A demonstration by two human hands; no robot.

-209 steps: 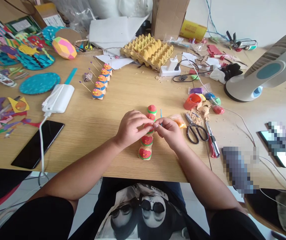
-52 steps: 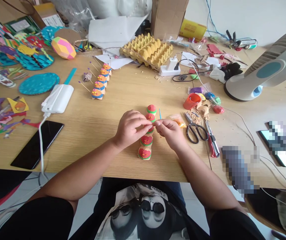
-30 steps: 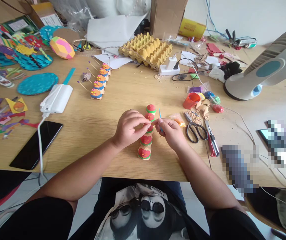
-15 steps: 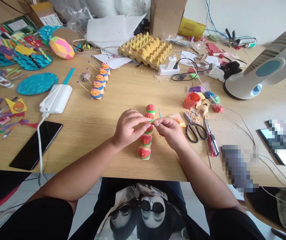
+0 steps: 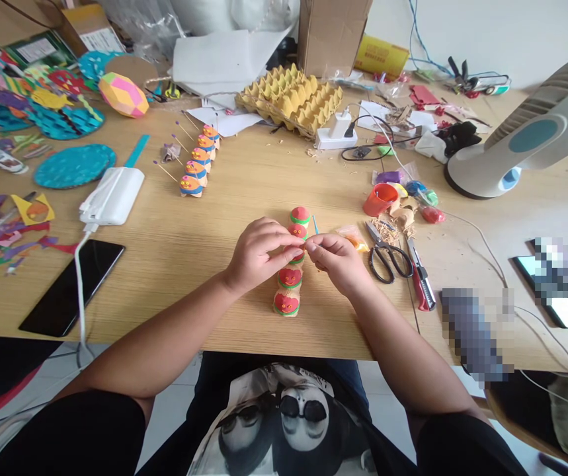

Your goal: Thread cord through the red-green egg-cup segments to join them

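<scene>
A row of red and green painted egg-carton cups [image 5: 289,277] lies in front of me, several of them with small yellow-orange eyes. Above the row, my left hand [image 5: 264,254] comes in from the left, thumb and fingertips pinched together. Opposite it, my right hand [image 5: 336,261] is also closed in a pinch, its fingertips meeting those of the left. Whatever is between the fingertips is too small to make out. Behind my right hand lies a thin blue tool [image 5: 315,225], and beside it a small bag of orange material [image 5: 356,238].
Scissors [image 5: 387,254] and a red utility knife [image 5: 421,277] lie to the right, near an orange cup [image 5: 380,199]. An orange-and-blue row of cups [image 5: 194,170] stands at back left. Farther back are a yellow egg tray [image 5: 288,99] and a white fan [image 5: 506,145].
Both hands stay over the row, still pinched. The left fingertips have shifted slightly to the right, closer against the right ones.
</scene>
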